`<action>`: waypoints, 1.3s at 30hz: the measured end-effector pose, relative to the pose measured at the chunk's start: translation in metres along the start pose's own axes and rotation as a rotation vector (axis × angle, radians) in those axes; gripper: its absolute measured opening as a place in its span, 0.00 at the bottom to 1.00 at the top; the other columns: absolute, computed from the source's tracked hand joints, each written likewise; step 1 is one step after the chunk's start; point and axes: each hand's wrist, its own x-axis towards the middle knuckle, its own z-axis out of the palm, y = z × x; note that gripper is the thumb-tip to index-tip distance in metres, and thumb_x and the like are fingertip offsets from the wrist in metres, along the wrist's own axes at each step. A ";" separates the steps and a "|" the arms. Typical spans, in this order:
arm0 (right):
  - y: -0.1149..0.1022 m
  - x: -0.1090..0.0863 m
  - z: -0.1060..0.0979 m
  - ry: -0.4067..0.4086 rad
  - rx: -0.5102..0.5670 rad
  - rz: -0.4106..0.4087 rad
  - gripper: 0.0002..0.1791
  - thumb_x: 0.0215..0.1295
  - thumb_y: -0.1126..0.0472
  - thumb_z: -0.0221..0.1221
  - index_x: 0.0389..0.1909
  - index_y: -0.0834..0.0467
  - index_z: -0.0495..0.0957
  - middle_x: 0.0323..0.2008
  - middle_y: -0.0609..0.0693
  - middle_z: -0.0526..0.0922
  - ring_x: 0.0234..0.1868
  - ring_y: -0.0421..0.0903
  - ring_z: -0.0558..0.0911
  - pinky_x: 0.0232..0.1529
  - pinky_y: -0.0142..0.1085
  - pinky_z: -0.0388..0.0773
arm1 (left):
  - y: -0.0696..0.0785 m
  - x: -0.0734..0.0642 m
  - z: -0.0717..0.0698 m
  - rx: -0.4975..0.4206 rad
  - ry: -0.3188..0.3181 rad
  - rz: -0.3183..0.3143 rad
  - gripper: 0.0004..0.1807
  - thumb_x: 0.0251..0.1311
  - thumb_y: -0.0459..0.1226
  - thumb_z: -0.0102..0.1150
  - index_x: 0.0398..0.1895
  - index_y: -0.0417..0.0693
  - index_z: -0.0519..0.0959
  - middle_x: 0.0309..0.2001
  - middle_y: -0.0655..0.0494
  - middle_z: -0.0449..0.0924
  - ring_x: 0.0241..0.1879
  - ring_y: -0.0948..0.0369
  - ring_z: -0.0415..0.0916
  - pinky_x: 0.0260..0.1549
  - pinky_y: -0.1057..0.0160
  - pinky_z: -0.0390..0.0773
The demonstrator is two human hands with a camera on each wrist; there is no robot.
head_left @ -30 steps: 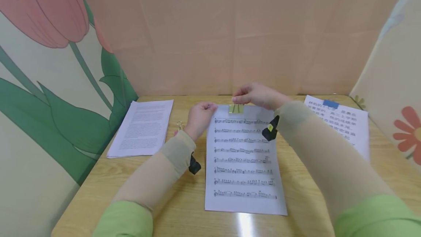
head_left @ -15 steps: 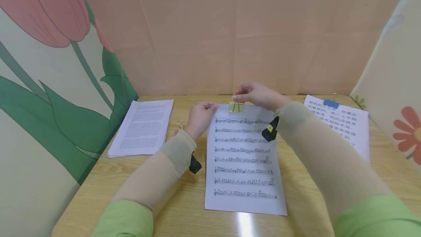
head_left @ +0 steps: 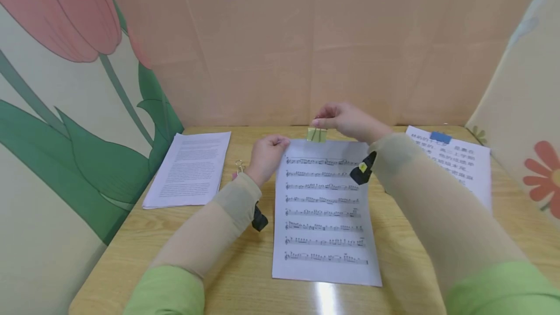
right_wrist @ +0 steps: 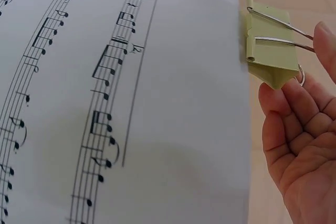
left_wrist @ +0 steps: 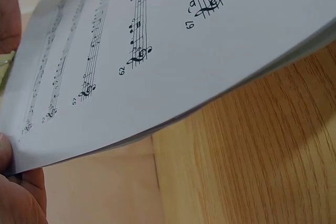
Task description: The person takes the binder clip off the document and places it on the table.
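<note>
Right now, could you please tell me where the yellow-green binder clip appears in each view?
Head: the yellow-green binder clip is just right of centre, at the far edge of the sheet music, held by the right hand.
Left wrist: only a sliver, cut off by the picture's left edge.
Right wrist: upper right, at the paper's right-hand edge as pictured.
Shared landmark: the sheet music, visible in all three.

One left hand [head_left: 265, 159], one right hand [head_left: 351, 120]. Three stacks: music [head_left: 323, 218], typed pages [head_left: 189, 169], large-print pages [head_left: 463, 162]. Three clips: yellow clip [head_left: 317, 135], blue clip [head_left: 440, 137], pink clip [head_left: 235, 175]. Eight staves [head_left: 323, 200] showing on music. Two wrist cameras [head_left: 259, 219] [head_left: 362, 171]. Two green sleeves [head_left: 168, 290] [head_left: 498, 288]. One table [head_left: 238, 271].
</note>
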 end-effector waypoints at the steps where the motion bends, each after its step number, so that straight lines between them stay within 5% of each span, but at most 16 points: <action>1: 0.000 0.000 -0.001 0.008 0.002 -0.005 0.27 0.62 0.41 0.60 0.52 0.57 0.75 0.53 0.54 0.76 0.58 0.54 0.71 0.62 0.58 0.60 | 0.000 0.000 0.000 0.002 0.001 -0.002 0.09 0.67 0.42 0.56 0.40 0.49 0.84 0.33 0.55 0.82 0.31 0.59 0.80 0.31 0.63 0.80; 17: 0.014 -0.020 -0.012 0.025 0.051 -0.032 0.30 0.60 0.38 0.61 0.52 0.57 0.75 0.50 0.53 0.78 0.56 0.51 0.73 0.59 0.54 0.65 | -0.009 0.009 -0.005 0.001 0.031 -0.043 0.11 0.67 0.44 0.56 0.44 0.50 0.83 0.35 0.56 0.83 0.33 0.59 0.80 0.33 0.64 0.80; 31: 0.044 -0.047 0.003 -0.075 0.101 -0.006 0.29 0.63 0.44 0.62 0.57 0.59 0.74 0.50 0.53 0.80 0.55 0.52 0.75 0.63 0.59 0.59 | -0.017 0.019 -0.011 -0.004 0.054 -0.079 0.11 0.68 0.45 0.55 0.44 0.51 0.83 0.36 0.56 0.82 0.36 0.59 0.79 0.40 0.61 0.79; 39: 0.070 -0.060 0.015 -0.067 0.059 -0.008 0.25 0.63 0.47 0.62 0.55 0.59 0.76 0.45 0.52 0.82 0.51 0.50 0.77 0.58 0.54 0.68 | -0.023 0.028 -0.012 -0.009 0.073 -0.100 0.12 0.67 0.46 0.56 0.44 0.51 0.83 0.36 0.56 0.82 0.35 0.58 0.79 0.37 0.61 0.79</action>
